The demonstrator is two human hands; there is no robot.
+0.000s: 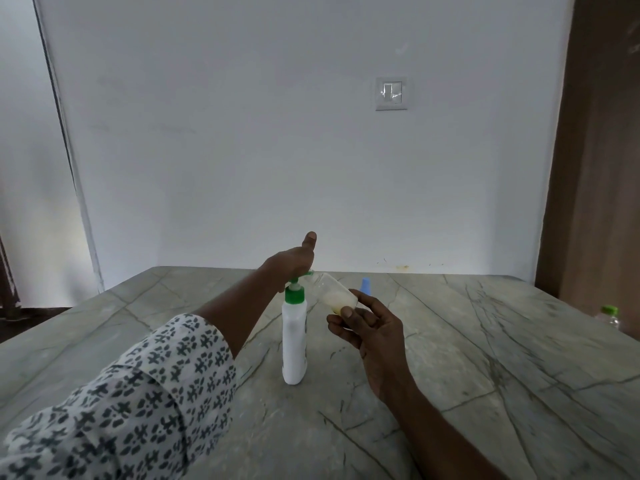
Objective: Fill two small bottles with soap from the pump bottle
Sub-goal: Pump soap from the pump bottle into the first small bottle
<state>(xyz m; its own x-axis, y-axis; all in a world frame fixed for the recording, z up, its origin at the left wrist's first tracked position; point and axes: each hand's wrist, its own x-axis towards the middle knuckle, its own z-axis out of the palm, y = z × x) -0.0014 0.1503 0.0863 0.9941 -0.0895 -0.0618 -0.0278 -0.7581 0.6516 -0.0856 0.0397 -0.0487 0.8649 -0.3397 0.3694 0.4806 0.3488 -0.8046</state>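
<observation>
A white pump bottle [294, 337] with a green pump head stands upright in the middle of the marble table [485, 358]. My left hand [294, 261] rests on top of the pump head, thumb sticking up. Its fingers are hidden behind the palm. My right hand [370, 327] holds a small clear bottle [337, 294] tilted, its mouth at the pump's nozzle. Pale yellowish soap lies in the small bottle's lower part. A blue cap or bottle top [365, 285] shows just behind the small bottle, mostly hidden.
A clear bottle with a green cap [609, 315] stands at the table's right edge. A white wall with a switch plate [391, 93] rises behind the table, and a brown wooden panel [595, 150] is at the right.
</observation>
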